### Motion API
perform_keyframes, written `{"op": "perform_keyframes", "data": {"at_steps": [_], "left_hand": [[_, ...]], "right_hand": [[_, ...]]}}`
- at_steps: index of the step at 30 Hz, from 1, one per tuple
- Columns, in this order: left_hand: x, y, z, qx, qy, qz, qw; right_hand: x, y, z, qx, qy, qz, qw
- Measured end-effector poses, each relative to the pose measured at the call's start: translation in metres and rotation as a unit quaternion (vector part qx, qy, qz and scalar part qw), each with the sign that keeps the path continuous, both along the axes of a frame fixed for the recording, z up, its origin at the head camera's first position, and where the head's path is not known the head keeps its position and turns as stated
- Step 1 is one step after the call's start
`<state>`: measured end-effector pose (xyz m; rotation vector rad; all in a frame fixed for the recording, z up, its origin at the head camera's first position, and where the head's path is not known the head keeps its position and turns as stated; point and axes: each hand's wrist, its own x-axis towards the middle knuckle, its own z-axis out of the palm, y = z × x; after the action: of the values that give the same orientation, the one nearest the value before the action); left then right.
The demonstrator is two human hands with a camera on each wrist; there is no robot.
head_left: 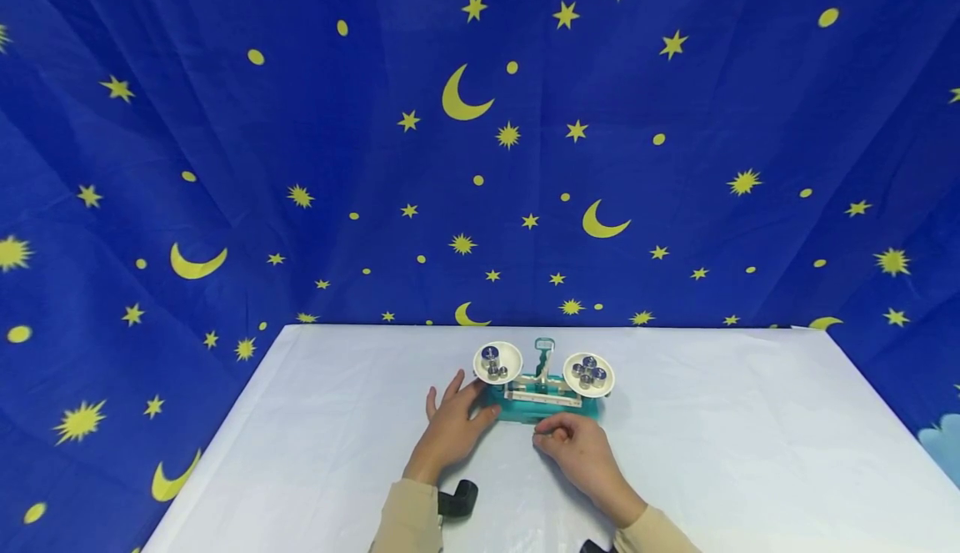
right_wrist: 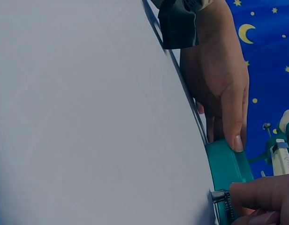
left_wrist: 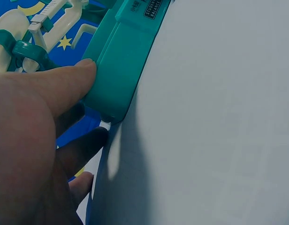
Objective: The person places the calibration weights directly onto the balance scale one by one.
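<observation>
A green balance scale (head_left: 536, 409) with two white pans stands on the table. Metal weights sit in the left pan (head_left: 512, 360), and several more are grouped in the right pan (head_left: 576, 382). At the left end of the base, my left hand (head_left: 452, 428) rests its thumb on the green plastic, its other fingers spread past the end. My right hand (head_left: 581, 449), just in front of the base, pinches a small shiny metal weight (right_wrist: 219, 196) between thumb and fingertips. The right wrist view shows that weight overlapping the base's printed label; most of it is hidden by the fingers.
A white cloth covers the table (head_left: 750, 436). Behind it hangs a blue curtain (head_left: 675, 119) with yellow stars and moons. A black wrist mount (head_left: 459, 499) shows beside the left sleeve.
</observation>
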<state>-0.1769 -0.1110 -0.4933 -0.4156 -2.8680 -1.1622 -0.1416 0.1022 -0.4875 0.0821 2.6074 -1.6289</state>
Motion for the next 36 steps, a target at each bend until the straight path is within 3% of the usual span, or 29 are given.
{"op": "perform_keyframes", "data": {"at_steps": [36], "left_hand": [[0.0007, -0.0002, 0.0015, 0.004, -0.001, 0.000, 1.0000]], "right_hand": [[0.0009, -0.0003, -0.0009, 0.011, 0.014, 0.008, 1.000]]}}
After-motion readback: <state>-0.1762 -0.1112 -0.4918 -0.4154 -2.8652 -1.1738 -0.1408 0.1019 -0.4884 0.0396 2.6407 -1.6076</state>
